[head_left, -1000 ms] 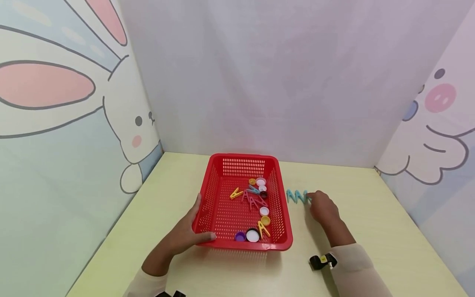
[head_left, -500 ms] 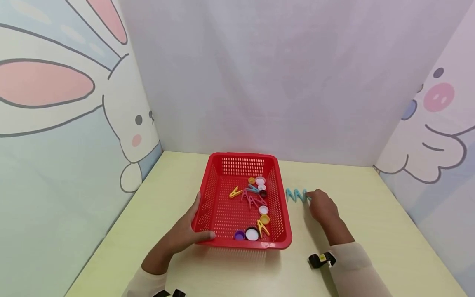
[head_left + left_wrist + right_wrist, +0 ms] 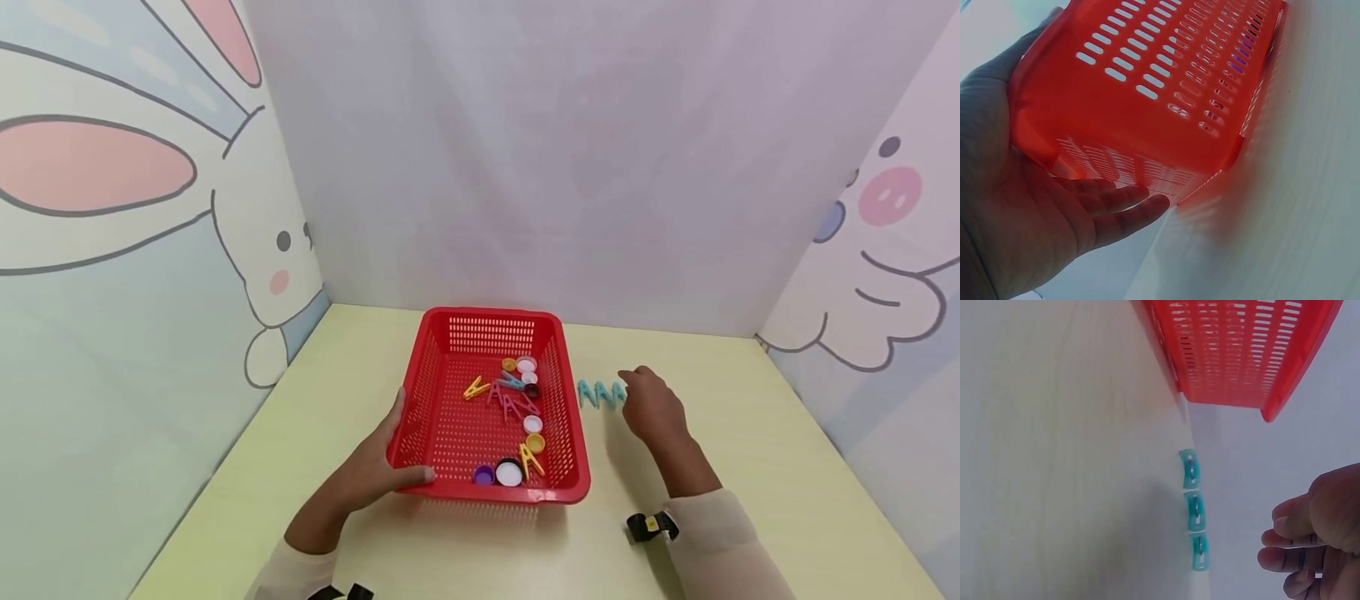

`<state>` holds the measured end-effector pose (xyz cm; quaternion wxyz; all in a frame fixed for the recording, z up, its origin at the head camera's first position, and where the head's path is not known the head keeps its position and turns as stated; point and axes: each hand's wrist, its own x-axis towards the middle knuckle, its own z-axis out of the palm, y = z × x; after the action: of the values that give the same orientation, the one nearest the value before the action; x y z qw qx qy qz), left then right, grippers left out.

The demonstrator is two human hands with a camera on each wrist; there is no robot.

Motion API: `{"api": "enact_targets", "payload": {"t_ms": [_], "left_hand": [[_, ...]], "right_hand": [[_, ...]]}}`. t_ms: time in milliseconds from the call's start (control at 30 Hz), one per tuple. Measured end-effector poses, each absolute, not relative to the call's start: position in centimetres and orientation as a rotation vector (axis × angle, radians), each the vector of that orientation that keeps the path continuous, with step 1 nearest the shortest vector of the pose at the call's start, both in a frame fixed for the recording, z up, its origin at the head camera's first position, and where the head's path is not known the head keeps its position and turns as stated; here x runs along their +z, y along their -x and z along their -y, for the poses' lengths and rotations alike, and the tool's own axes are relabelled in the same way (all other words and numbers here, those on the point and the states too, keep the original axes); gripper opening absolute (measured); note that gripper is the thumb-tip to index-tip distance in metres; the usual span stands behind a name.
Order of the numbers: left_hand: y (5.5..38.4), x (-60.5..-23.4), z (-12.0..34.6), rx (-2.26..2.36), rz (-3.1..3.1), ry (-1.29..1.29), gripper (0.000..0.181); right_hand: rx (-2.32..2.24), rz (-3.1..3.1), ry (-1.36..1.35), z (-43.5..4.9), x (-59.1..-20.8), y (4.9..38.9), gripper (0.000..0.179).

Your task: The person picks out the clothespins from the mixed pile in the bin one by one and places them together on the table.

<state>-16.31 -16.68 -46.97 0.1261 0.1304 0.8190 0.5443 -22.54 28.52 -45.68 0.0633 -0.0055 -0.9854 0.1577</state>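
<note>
Indoor booth-like setup, room type unclear: pale table (image 3: 735, 400), plain backdrop (image 3: 495, 175), cartoon-animal panels (image 3: 112, 375) either side.

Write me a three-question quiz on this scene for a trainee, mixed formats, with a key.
1. Multiple choice: how many teal clips are in the row on the table?
A) two
B) three
C) five

2. True or false: the right hand is gripping a purple cap.

3. Fill in the missing word: the left hand holds the near left corner of the red ____.

Key:
1. B, three.
2. False; the fingers of that hand hold nothing in the right wrist view.
3. basket
</note>
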Motion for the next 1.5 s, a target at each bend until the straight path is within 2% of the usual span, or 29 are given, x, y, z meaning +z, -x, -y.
{"api": "enact_targets", "payload": {"t_ms": [400, 800, 1000, 1200, 1500], "left_hand": [[16.4, -46.9, 16.6, 1.594, -2.365, -0.344, 0.139], [16.2, -46.6, 16.7, 1.576, -2.39, -0.359, 0.139], [16.2, -46.6, 16.9, 1.576, -2.39, -0.372, 0.138], [16.4, -46.9, 16.9, 1.572, -2.39, -0.362, 0.138], [16.3, -46.8, 16.9, 1.582, -2.387, -0.365, 0.138]], "right_hand": [[0.421, 2.785, -0.242, -24.7, -42.5, 22.3, 0.035], [0.2, 2.773, -0.529, -20.6, -40.6, 23.7, 0.046], [0.173, 2.876, -0.671, -19.1, -39.8, 24.7, 0.04], [0.089, 2.962, -0.752, -18.4, -38.9, 25.5, 0.037], [-0.012, 3.105, -0.793, -17.3, -38.1, 27.1, 0.045]]}}
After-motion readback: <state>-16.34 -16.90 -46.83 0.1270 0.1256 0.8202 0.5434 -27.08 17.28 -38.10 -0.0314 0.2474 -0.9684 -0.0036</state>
